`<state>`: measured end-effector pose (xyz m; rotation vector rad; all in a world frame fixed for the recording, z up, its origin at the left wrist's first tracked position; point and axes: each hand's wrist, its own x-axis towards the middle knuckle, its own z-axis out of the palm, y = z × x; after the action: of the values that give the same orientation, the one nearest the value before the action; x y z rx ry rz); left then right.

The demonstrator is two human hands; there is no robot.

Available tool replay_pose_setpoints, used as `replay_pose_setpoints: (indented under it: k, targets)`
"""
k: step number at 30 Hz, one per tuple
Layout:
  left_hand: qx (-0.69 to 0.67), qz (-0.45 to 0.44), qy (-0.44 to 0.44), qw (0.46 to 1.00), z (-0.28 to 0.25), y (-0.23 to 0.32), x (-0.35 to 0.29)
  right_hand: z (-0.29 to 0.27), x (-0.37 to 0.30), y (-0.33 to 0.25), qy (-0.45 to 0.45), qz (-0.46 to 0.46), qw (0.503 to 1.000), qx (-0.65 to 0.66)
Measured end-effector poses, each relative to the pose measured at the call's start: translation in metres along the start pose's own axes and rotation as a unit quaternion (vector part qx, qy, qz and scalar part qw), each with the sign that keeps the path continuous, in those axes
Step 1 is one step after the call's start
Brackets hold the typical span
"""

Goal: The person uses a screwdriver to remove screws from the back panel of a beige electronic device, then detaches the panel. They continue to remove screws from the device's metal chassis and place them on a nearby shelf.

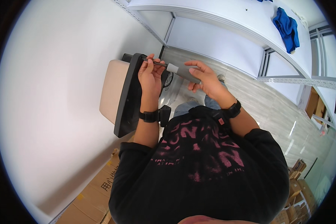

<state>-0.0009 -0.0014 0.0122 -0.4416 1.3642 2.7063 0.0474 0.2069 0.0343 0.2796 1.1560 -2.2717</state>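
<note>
A screwdriver (186, 73) with a thick grey handle, a pale collar and a thin metal shaft lies nearly level, pointing left. My right hand (209, 81) has the handle between thumb and fingers, its index finger lifted off. Palm up, my left hand (151, 76) pinches the shaft near its tip. The tip reaches the far end of a black frame (127, 100), which stands upright on edge along the wall. Against the frame's left side sits a beige padded-looking panel (114, 87). Whether the tip sits in a screw there is too small to tell.
White shelving (212, 37) runs along the far side and right, with a blue cloth (287, 30) on top. A white wall (56, 93) rises at the left. Cardboard boxes (87, 203) lie at lower left, more (296, 194) at lower right. The floor (268, 108) is grey.
</note>
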Motion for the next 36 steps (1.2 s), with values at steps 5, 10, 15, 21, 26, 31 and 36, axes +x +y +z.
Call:
replay_pose_setpoints:
  k: [5, 10, 15, 21, 26, 31, 36]
  targets:
    - [0.014, -0.009, -0.02, 1.0, -0.005, -0.003, 0.004, -0.004, 0.012, 0.023, 0.04, -0.226, 0.947, -0.223]
    - [0.035, 0.005, -0.012, 0.999, -0.005, -0.001, 0.002, -0.005, 0.002, 0.003, 0.014, -0.027, 1.0, -0.006]
    - [0.024, -0.004, 0.012, 1.0, 0.005, 0.003, -0.006, -0.007, 0.001, -0.003, -0.02, 0.039, 0.999, -0.023]
    - [0.022, -0.009, 0.012, 1.0, -0.004, -0.003, 0.001, -0.005, 0.008, 0.016, 0.042, -0.145, 0.972, -0.181]
    - [0.042, 0.003, -0.002, 0.999, -0.006, -0.004, 0.002, -0.007, 0.005, -0.001, 0.001, 0.017, 0.994, 0.111]
    - [0.028, -0.015, 0.001, 1.0, -0.002, 0.004, -0.004, -0.003, 0.006, -0.001, -0.003, 0.03, 0.997, -0.07]
    - [0.032, -0.021, -0.007, 0.999, -0.003, 0.002, -0.001, -0.004, 0.012, 0.017, 0.051, -0.126, 0.96, -0.245]
